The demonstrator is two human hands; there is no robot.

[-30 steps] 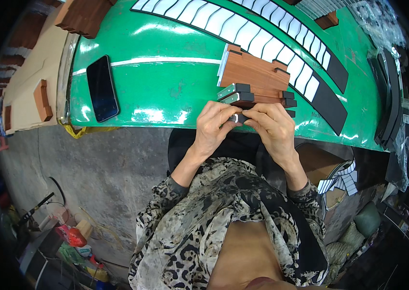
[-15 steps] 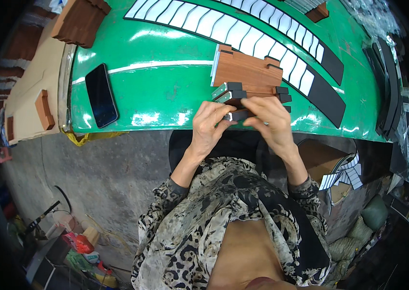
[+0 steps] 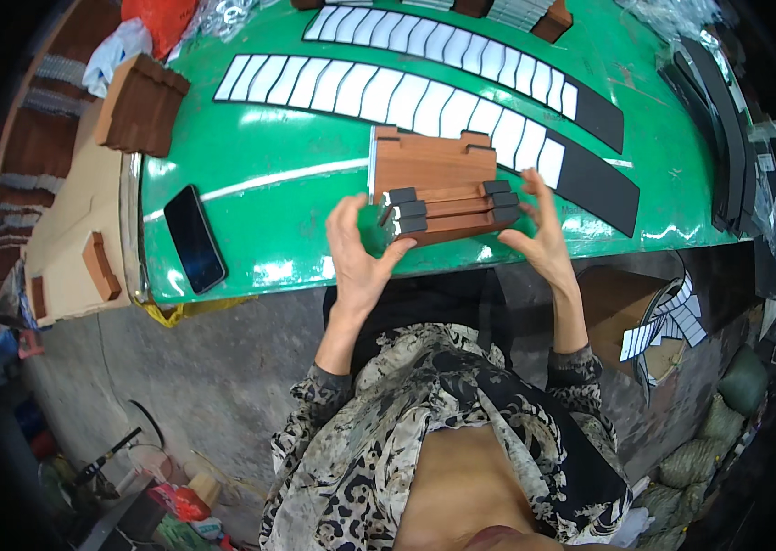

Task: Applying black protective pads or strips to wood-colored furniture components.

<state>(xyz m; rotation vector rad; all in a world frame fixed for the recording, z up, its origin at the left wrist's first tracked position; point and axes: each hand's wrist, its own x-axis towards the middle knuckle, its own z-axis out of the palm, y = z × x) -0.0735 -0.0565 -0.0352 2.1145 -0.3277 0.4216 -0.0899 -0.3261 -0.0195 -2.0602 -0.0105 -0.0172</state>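
Note:
On the green tabletop before me lie narrow reddish-brown wood-grain pieces (image 3: 452,208), set side by side with black pads capping both ends. Behind them leans or lies a wider wood-grain panel (image 3: 434,161) with small black pads on its far edge. My left hand (image 3: 358,253) is at the left end of the narrow pieces, fingers spread, its thumb close to the nearest piece. Opposite it, my right hand (image 3: 544,234) is open beside the right end, thumb and fingers apart. Whether either thumb touches the pieces, I cannot tell.
Two black strips bearing white wavy-edged stickers, a near strip (image 3: 388,96) and a far strip (image 3: 443,41), cross the table. A phone (image 3: 195,239) lies left. Stacked brown pieces (image 3: 142,106) stand far left, by cardboard (image 3: 76,202). Black curved parts (image 3: 714,138) line the right edge.
My hands were close together, fingers pinched at the end of the nearest narrow piece. They have parted to either end of the group and opened. The view has shifted.

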